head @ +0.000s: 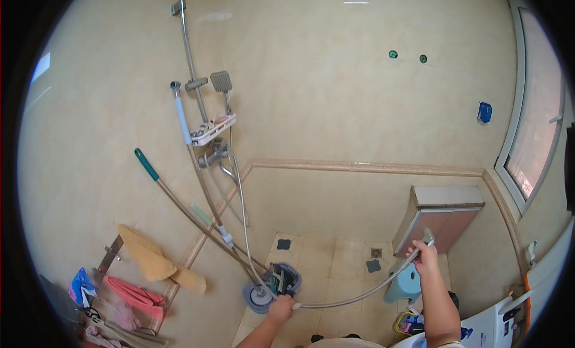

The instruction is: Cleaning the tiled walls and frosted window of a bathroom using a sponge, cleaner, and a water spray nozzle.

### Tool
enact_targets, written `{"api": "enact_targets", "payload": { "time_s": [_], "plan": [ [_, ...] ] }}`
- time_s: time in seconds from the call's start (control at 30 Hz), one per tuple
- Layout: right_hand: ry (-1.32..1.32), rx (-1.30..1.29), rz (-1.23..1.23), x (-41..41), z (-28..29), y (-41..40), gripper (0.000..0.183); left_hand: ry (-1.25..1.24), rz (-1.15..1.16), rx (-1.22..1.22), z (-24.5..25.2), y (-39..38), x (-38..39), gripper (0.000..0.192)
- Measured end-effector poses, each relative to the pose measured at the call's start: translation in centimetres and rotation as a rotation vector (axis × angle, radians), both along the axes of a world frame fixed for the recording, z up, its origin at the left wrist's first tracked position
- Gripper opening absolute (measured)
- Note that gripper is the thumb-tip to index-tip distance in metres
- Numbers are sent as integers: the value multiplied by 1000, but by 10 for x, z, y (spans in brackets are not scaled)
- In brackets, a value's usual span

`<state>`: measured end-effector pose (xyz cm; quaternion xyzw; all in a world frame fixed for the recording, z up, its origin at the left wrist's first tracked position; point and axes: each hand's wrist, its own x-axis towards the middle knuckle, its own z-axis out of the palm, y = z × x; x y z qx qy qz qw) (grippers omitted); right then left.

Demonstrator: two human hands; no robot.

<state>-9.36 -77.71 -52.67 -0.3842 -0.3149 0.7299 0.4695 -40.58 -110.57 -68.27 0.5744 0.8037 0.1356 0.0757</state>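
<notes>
My right hand (423, 257) grips the handle of a chrome handheld sprayer (430, 240), its head towards the pink doors of a low cabinet (438, 231). A faint pale spray shows by the head. From the handle a metal shower hose (359, 299) sags leftward across the floor to my left hand (283, 306), which is closed around it. Beyond that hand the hose climbs to the wall-mounted mixer tap (213, 155). Just behind my left hand stands a grey-blue mop bucket (257, 303) with mop poles leaning from it.
A light blue plastic stool (403, 285) stands below my right forearm. Near it are a yellow basket (399, 323) of bottles and a white appliance (487, 325). Towels (148, 253) hang at left. A floor drain (376, 253) lies ahead; a window (534, 105) is at right.
</notes>
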Motion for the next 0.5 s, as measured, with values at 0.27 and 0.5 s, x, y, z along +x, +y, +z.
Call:
{"api": "enact_targets", "payload": {
  "time_s": [0.27,0.5],
  "plan": [
    [339,214,-231,81,-27,-4,23,-27,-102,32,16,37,40,23],
    [570,259,-247,163,-69,26,18,-110,-239,-65,61,75,89,21]
  ]
}}
